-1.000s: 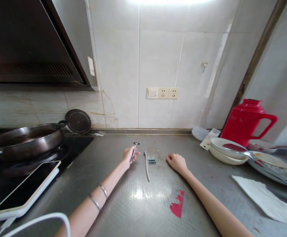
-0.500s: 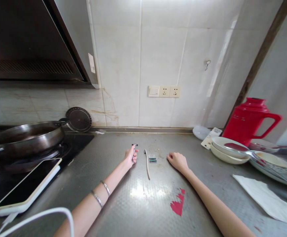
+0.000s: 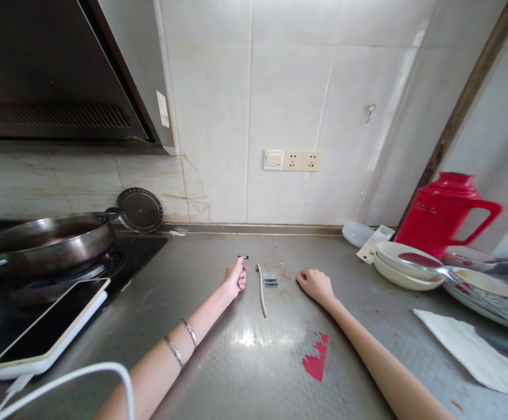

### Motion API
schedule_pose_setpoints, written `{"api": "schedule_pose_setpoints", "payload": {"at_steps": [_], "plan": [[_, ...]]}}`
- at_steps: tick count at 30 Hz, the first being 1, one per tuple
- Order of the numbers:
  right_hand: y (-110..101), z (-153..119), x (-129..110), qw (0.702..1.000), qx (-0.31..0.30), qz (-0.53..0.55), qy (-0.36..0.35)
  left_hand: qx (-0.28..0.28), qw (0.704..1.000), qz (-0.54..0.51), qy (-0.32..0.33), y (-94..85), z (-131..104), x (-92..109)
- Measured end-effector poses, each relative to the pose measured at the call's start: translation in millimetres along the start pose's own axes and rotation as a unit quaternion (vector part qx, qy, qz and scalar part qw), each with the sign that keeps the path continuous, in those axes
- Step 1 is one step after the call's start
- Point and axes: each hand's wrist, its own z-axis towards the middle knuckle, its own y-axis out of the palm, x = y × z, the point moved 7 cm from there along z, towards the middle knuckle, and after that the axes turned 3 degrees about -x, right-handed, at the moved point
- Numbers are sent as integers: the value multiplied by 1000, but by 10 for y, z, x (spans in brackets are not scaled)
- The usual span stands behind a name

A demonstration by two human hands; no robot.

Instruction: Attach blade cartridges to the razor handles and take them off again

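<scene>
From the head view, your left hand (image 3: 236,277) is closed around the razor (image 3: 241,265), head up, above the counter (image 3: 219,350). Your right hand (image 3: 315,284) rests loosely curled, holding nothing. Between them lie a toothbrush (image 3: 261,290) and cartridges (image 3: 270,280).

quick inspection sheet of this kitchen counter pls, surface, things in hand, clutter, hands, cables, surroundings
surface: steel counter, red patch.
things: razor; white stick and small cartridges beside it.
clutter: tablet, pan, red jug, bowls, paper.
hands: left hand grips the razor; right hand rests on the counter, holding nothing.
cables: white cable by the tablet.
surroundings: tiled wall, sockets, range hood.
</scene>
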Motion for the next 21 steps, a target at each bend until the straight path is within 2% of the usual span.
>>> {"api": "schedule_pose_setpoints", "payload": {"at_steps": [21], "plan": [[9, 10, 8, 1000, 16, 9, -10, 43, 999, 5, 27, -41, 19, -24]]}}
